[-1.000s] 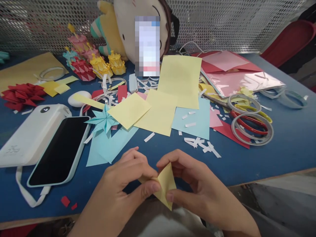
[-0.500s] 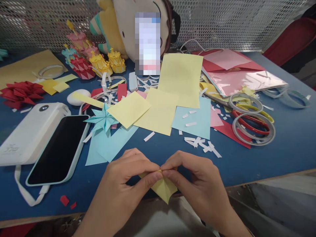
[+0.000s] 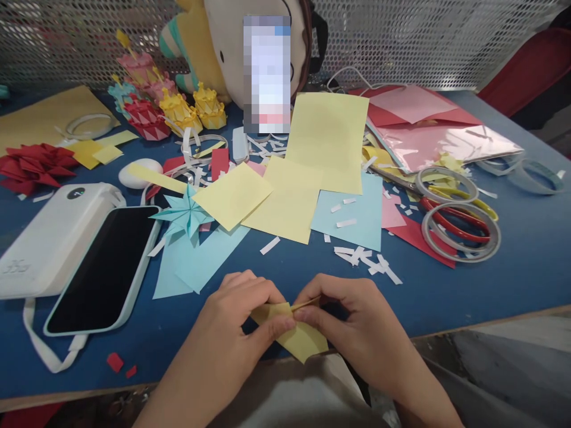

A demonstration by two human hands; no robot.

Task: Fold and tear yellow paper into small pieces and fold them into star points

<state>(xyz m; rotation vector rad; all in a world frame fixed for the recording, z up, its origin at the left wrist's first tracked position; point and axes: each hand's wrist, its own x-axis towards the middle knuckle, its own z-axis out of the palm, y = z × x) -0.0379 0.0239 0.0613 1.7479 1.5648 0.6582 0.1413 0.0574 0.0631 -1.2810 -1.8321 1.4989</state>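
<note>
A piece of yellow paper [image 3: 307, 343], partly folded, is held between both hands over the table's front edge. My left hand [image 3: 243, 324] pinches its left side, thumb in front and fingers behind. My right hand [image 3: 345, 315] grips the right side close beside the left thumb. Part of the paper stands up along a fold between the hands, and the fingers hide some of it. Beyond the hands lie flat yellow sheets [image 3: 285, 202], light blue sheets [image 3: 169, 273] and a folded blue paper star [image 3: 187, 215].
On the left are a phone [image 3: 104, 270] and a white power bank [image 3: 53, 238] with its cable. Tape rolls [image 3: 495, 241] lie over red-handled scissors [image 3: 459, 221] at right. White paper scraps [image 3: 368, 260] litter the blue table. Small folded paper cakes [image 3: 145, 119] stand at the back.
The yellow paper has opened up between the fingers, with more of its upper part showing. My thumbs and fingers have shifted slightly; both hands still grip it.
</note>
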